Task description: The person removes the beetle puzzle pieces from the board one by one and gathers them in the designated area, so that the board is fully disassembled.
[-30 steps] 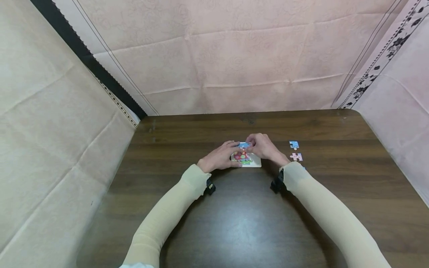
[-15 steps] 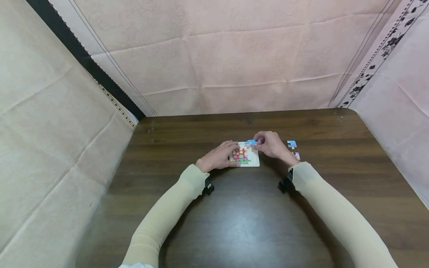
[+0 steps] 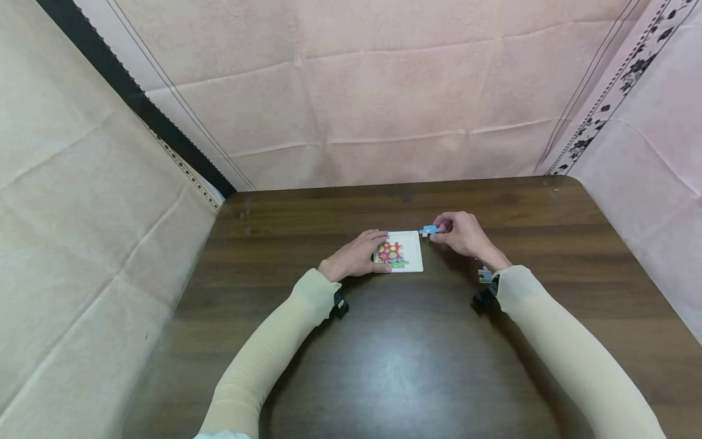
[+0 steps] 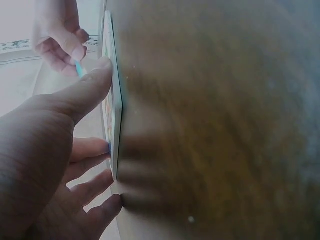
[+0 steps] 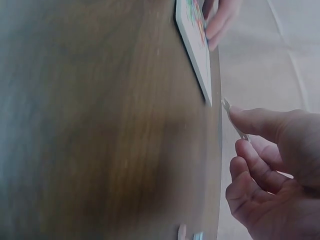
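A white puzzle board [image 3: 414,256] lies flat, with a red dotted mushroom picture on its left part. My left hand [image 3: 358,255] rests on its left side, thumb at the near edge and fingertips on its face; the fingers cover part of the picture. In the left wrist view, the thumb and fingers of the left hand [image 4: 55,145] touch the board [image 4: 118,115]. To the right of the board, my right hand [image 3: 465,234] pinches a blue puzzle piece [image 3: 428,230] between thumb and fingers. The right wrist view shows this piece [image 5: 235,119] edge-on, raised off the table.
Another puzzle piece [image 3: 485,275] lies by the right wrist on the brown wooden table [image 3: 351,347]. Two small pieces stand at the bottom of the right wrist view, one of them pink [image 5: 182,232]. Pale cloth [image 3: 384,110] hangs behind the table.
My right hand has moved right, carrying the blue puzzle piece off the board's top edge and past its right side. My left hand has stayed on the board.
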The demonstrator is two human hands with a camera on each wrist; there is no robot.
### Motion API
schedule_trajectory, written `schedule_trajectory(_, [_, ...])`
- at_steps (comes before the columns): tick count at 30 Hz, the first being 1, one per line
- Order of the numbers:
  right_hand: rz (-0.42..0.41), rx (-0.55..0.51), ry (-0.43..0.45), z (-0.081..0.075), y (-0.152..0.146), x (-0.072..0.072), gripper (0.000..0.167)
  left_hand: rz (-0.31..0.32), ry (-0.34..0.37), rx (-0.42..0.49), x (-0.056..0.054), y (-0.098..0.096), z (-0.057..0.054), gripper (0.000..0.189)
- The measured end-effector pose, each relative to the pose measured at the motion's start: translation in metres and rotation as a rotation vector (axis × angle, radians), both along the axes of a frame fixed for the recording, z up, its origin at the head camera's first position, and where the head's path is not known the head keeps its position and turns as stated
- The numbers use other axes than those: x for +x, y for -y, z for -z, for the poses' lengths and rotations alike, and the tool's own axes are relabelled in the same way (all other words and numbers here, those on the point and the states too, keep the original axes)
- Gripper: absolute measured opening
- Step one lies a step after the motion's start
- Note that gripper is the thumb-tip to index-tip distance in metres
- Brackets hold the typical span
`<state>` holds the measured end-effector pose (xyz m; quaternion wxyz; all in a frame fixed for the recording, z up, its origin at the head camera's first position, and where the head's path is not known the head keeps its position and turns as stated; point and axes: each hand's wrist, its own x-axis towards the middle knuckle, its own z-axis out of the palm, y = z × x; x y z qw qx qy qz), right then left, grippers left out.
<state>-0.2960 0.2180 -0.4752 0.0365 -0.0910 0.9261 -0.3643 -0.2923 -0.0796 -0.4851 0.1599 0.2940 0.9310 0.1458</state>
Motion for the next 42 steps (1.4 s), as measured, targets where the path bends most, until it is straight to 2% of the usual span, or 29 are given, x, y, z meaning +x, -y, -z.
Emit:
schedule_trajectory(16, [-0.007, 0.044, -0.004, 0.007, -0.043, -0.001, 0.03, 0.004, 0.002, 0.014, -0.001, 0.001, 0.001, 0.089])
schedule_trajectory(35, [-0.058, 0.103, 0.034, 0.011, -0.055, -0.007, 0.031, -0.016, 0.019, 0.023, -0.001, -0.001, 0.001, 0.089])
schedule_trajectory(42, [-0.057, 0.096, 0.085, 0.01, -0.055, -0.009, 0.033, -0.012, 0.014, 0.022, -0.001, -0.001, 0.001, 0.09])
